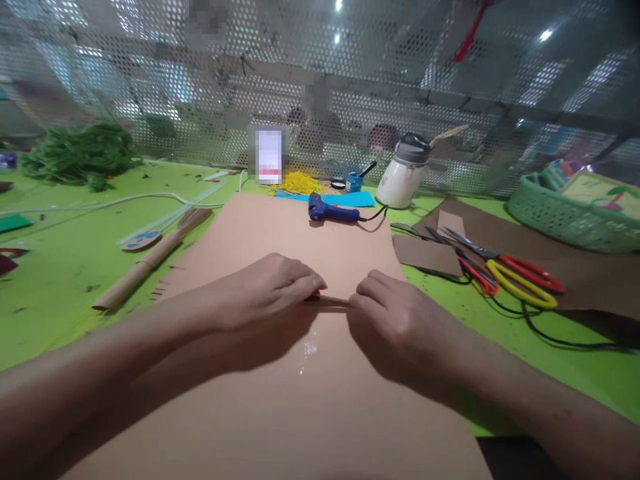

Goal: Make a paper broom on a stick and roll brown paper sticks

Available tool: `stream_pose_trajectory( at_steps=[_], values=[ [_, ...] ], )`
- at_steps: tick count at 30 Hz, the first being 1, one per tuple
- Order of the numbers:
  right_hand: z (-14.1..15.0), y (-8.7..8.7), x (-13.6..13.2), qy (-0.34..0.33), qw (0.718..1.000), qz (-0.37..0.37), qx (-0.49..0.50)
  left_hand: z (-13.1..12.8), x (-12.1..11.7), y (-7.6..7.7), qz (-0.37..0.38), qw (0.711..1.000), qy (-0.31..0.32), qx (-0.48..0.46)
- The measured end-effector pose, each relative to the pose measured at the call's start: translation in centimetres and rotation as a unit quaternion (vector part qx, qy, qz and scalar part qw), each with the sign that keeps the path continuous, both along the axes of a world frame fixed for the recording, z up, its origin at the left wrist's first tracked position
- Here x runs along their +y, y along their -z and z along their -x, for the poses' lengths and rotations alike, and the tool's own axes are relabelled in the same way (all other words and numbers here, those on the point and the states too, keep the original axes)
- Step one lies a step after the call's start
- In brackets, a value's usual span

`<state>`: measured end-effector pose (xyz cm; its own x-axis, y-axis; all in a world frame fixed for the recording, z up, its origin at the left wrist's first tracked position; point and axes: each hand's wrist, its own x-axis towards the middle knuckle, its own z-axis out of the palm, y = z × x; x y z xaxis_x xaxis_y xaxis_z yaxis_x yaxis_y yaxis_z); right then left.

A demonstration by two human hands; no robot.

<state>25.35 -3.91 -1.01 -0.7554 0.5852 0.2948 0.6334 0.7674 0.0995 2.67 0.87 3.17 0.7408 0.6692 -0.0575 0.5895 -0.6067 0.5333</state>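
Note:
Both my hands meet over a large sheet of tan card [290, 420] that covers the middle of the table. My left hand [273, 290] is closed on one end of a thin brown strip [333, 302], which looks like folded or rolled paper. At its other end my right hand [395, 313] pinches it with the fingertips. The strip lies level, close to the card; whether it touches the card I cannot tell. Just below it, small shiny glue-like spots [310, 349] mark the card. A blue hot glue gun [333, 211] rests on the card's far part.
Scissors with red and yellow handles [525, 273] lie at right, near brown card pieces [427, 257] and a green basket [560, 217]. A white bottle [403, 173] stands behind the glue gun. A rolled paper tube [145, 267] and green strands [80, 157] are at left.

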Motion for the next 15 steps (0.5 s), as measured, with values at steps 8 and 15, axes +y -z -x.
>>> stream_pose_trajectory(
  at_steps=[8,15],
  values=[
    [0.6,-0.5,-0.7,-0.057,0.995,-0.06,0.059,-1.0,0.0,-1.2,0.262,0.964,0.041,-0.003],
    [0.1,0.0,0.2,-0.038,0.988,-0.029,0.148,-0.5,0.4,0.0,0.313,0.948,-0.003,-0.057]
  ],
)
